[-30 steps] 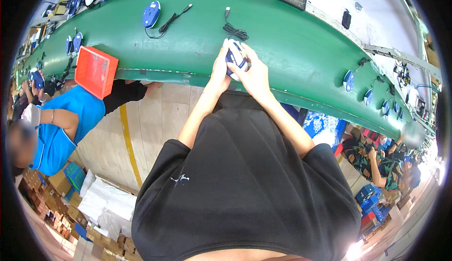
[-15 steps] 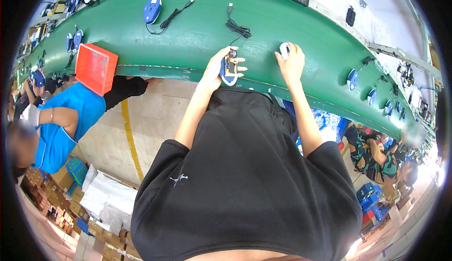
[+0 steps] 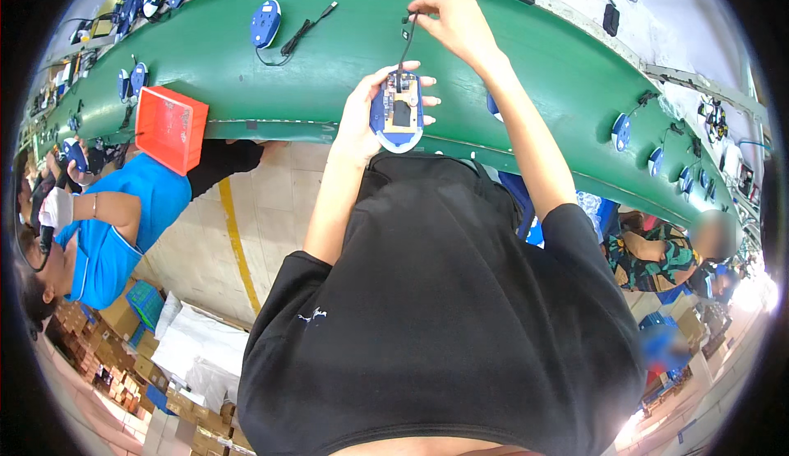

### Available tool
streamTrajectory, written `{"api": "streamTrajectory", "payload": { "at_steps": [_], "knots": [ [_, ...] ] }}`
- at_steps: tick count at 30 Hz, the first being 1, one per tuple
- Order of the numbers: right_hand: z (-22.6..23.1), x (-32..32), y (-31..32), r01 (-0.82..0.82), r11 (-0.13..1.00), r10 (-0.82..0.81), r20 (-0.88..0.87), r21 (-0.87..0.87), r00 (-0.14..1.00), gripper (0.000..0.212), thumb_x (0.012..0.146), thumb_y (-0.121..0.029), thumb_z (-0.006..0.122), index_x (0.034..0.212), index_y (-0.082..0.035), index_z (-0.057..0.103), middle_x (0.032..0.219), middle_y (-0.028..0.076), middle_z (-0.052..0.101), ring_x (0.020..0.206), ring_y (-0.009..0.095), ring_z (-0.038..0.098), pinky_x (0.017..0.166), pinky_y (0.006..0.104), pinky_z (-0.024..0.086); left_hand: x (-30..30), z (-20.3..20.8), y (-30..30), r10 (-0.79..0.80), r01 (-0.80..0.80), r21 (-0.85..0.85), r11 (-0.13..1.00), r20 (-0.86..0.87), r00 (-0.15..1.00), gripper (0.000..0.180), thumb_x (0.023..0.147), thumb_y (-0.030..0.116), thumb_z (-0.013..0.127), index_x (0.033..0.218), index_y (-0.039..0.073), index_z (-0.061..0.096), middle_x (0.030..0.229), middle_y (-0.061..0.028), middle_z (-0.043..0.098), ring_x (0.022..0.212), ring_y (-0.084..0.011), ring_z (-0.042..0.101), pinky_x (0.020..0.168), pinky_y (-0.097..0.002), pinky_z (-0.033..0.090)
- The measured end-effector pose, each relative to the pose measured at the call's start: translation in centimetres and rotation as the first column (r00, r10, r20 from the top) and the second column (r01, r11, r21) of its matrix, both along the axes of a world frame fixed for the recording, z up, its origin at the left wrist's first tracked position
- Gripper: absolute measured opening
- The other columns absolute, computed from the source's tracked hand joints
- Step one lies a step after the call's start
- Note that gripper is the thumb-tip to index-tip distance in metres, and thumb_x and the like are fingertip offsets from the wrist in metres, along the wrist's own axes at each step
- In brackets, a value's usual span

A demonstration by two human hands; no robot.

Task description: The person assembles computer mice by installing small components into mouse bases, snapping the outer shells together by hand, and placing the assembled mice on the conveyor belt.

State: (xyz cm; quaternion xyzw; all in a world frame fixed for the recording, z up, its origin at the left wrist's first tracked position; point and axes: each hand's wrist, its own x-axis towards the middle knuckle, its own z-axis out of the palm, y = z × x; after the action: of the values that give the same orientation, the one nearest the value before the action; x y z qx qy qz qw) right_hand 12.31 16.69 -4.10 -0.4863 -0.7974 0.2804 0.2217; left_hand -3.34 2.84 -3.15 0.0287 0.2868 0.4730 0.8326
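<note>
My left hand (image 3: 359,123) holds the opened base of a computer mouse (image 3: 403,141), a blue and white shell with its circuit board (image 3: 400,104) facing up. From the board's far end a black cable (image 3: 407,45) rises toward my right hand (image 3: 462,27). The right fingertips are pinched on that cable, above the green belt. Most of the cable's bundle is hidden by the right hand. A blue and white mouse part (image 3: 493,106) lies on the belt, partly covered by my right forearm.
The green conveyor belt (image 3: 345,37) runs across in front of me. A blue mouse (image 3: 265,24) with its cable lies far left, and several more (image 3: 620,131) sit along the right. At the left, a red bin (image 3: 173,131) stands at the belt's edge beside a person in blue (image 3: 136,209).
My right hand has let go of the white mouse part and moved left and away to the cable, lifting it. The mouse base in my left hand is now turned more face up.
</note>
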Motion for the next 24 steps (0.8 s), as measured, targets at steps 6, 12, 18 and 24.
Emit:
{"api": "streamTrajectory", "payload": {
  "at_steps": [6, 12, 18, 24],
  "knots": [
    [3.9, -0.4, -6.1, 0.043, 0.951, -0.123, -0.246, -0.307, 0.962, 0.03, 0.08, -0.025, 0.073, 0.103, -0.006, 0.07, 0.084, 0.01, 0.069, 0.078, 0.016, 0.068, 0.071, 0.0316, 0.054, 0.9, -2.2, -0.3, 0.106, -0.107, -0.013, 0.994, -0.086, 0.991, 0.047, 0.098, 0.037, 0.039, 0.121, -0.002, 0.054, 0.107, -0.0208, 0.063, 0.092, -0.0339, 0.066, 0.073, -0.0457, 0.058],
    [1.3, -0.1, -12.0, 0.181, 0.914, -0.274, -0.22, -0.364, 0.936, 0.03, 0.083, -0.023, 0.069, 0.106, -0.003, 0.07, 0.077, 0.01, 0.068, 0.066, 0.019, 0.066, 0.065, 0.0305, 0.053, 2.5, -4.8, -0.4, 0.111, -0.116, 0.009, 0.993, -0.365, 0.924, 0.027, 0.095, 0.027, 0.055, 0.108, 0.004, 0.06, 0.1, -0.0069, 0.065, 0.088, -0.0162, 0.065, 0.075, -0.0293, 0.054],
    [-2.0, -0.5, -13.1, 0.286, 0.948, -0.292, -0.019, -0.14, 0.956, 0.021, 0.086, -0.016, 0.055, 0.094, 0.0, 0.066, 0.081, 0.022, 0.064, 0.076, 0.039, 0.064, 0.071, 0.0447, 0.051, 5.2, -5.5, -0.6, 0.083, -0.182, -0.07, 0.981, -0.697, 0.712, 0.035, 0.093, 0.018, 0.059, 0.125, 0.006, 0.053, 0.089, -0.0058, 0.062, 0.077, -0.0103, 0.058, 0.065, -0.0249, 0.048],
    [-1.7, -1.2, -13.6, 0.315, 0.949, -0.314, 0.051, -0.015, 0.948, 0.018, 0.086, -0.011, 0.054, 0.088, 0.004, 0.065, 0.079, 0.021, 0.063, 0.072, 0.038, 0.063, 0.068, 0.0453, 0.051, 5.4, -7.9, -0.8, 0.105, -0.099, 0.054, 0.994, -0.758, 0.644, 0.034, 0.094, 0.009, 0.052, 0.128, 0.011, 0.047, 0.086, -0.0023, 0.059, 0.076, -0.0071, 0.054, 0.064, -0.0227, 0.045]
  ]
}}
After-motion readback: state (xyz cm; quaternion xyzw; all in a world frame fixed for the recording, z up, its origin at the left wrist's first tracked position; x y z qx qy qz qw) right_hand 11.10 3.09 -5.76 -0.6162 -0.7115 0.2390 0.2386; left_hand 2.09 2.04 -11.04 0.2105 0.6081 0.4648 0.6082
